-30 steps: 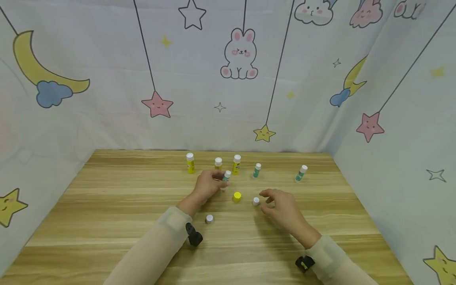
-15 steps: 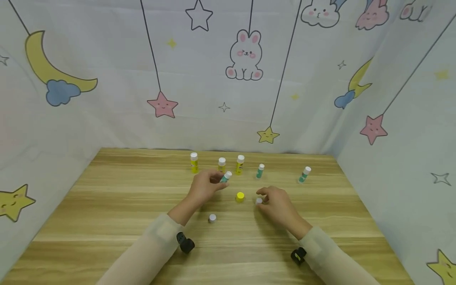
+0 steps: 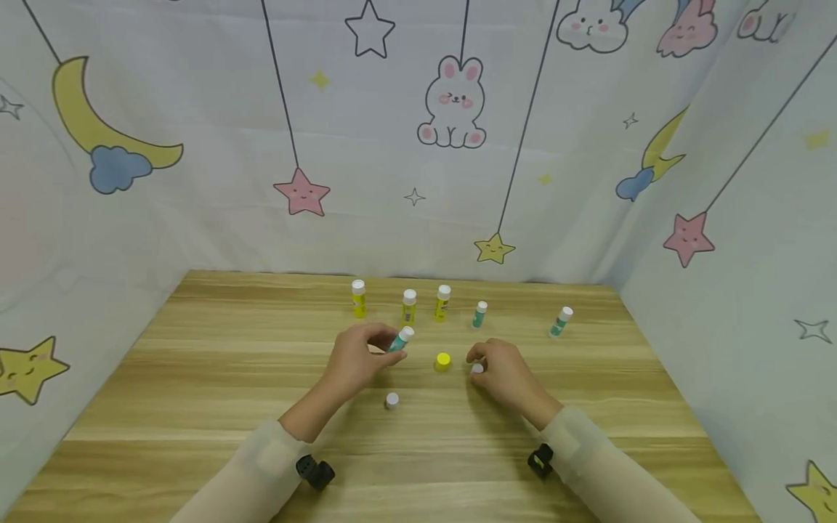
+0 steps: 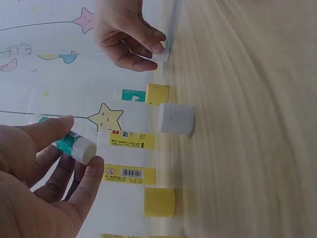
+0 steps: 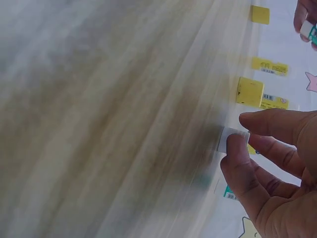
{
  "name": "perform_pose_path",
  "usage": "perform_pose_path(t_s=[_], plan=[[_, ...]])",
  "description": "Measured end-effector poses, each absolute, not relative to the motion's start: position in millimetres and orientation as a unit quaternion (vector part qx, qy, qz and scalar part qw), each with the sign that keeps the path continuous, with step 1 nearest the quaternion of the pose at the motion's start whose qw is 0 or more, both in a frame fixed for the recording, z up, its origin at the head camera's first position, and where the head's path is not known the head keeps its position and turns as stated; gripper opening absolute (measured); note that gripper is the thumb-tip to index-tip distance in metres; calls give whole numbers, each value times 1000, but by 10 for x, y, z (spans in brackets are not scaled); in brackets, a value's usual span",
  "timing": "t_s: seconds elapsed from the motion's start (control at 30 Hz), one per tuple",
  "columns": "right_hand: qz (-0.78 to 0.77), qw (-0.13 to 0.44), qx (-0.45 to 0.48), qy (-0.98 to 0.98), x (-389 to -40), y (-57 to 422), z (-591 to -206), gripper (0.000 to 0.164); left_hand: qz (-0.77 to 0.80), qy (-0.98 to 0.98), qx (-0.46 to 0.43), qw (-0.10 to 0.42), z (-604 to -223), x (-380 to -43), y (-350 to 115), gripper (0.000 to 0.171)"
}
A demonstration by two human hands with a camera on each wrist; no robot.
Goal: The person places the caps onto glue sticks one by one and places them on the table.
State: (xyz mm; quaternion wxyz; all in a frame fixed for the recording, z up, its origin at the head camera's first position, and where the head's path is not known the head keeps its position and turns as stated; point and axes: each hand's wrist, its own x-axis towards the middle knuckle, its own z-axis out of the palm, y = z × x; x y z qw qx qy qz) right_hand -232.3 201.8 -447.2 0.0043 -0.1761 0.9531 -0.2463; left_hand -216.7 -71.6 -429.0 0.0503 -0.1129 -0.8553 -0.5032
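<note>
My left hand [image 3: 353,363] holds a small green glue stick [image 3: 400,340], tilted and raised off the table, thumb on one side and fingers on the other. In the left wrist view a white end of this glue stick [image 4: 74,144] points toward the fingertips. My right hand [image 3: 506,370] pinches a small white cap [image 3: 477,369] between thumb and fingers, low at the tabletop. In the right wrist view the thumb partly covers that white cap [image 5: 226,139]. A yellow cap [image 3: 442,362] stands between the hands, and another white cap [image 3: 392,401] sits nearer the front.
Three yellow glue sticks with white tops, including one at the left [image 3: 359,299], stand along the back. Two green glue sticks stand to their right, one far right [image 3: 561,322]. A second yellow cap [image 4: 159,202] shows in the left wrist view. A printed curtain [image 3: 229,145] hangs behind the table.
My left hand has moved left and toward me with the green glue stick, which tilts more. My right hand has closed in on the white cap and now pinches it.
</note>
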Motion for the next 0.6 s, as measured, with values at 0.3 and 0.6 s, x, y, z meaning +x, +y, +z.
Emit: perform_pose_path(t_s=[0.3, 0.6], plan=[[-233, 4, -186, 954, -2381, 1985, -4478, 14, -539, -831, -116, 79, -4273, -2037, -789, 27], [-219, 14, -172, 960, -2401, 1983, -4480, 13, -550, -822, -114, 92, -4263, -1983, -838, 27]])
